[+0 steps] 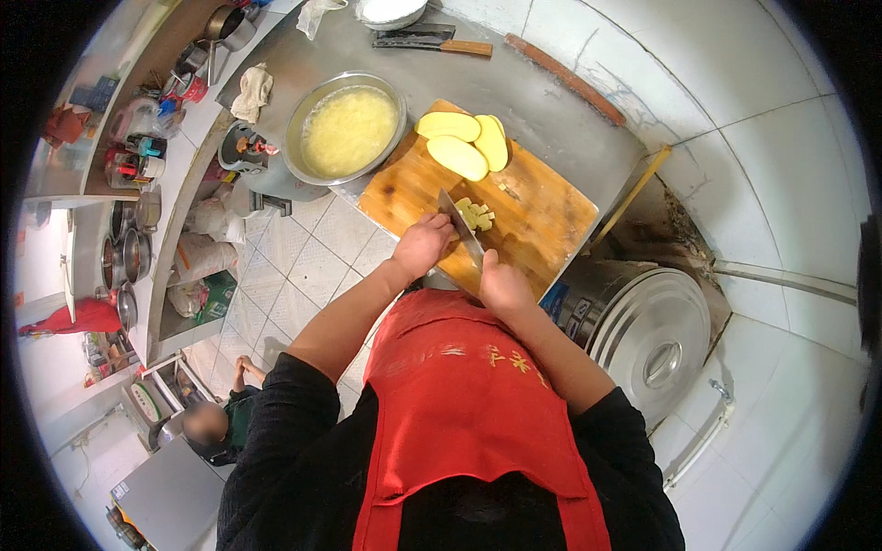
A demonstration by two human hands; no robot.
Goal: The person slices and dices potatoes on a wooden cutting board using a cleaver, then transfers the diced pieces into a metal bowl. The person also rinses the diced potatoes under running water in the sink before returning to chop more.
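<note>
My right hand [506, 284] grips the handle of a kitchen knife [463, 227], its blade pointing away from me over a wooden cutting board [551, 206]. On the blade's left, my left hand [428, 242] rests with fingers curled close to the steel. Whatever lies under those fingers is mostly hidden. Small cut pieces of pale yellow potato [477, 215] lie against the blade's right side. Several peeled potato pieces [457, 157] with flat faces sit at the board's far end. A metal basin [295, 148] holding yellow shreds in liquid [351, 131] stands left of the board.
A cleaver with a wooden handle [467, 47] lies at the back of the metal counter [441, 79], near a white bowl [391, 12]. A cloth [253, 93] is at the left. A large lidded steel pot [654, 344] stands at right. Another person [238, 413] is at lower left.
</note>
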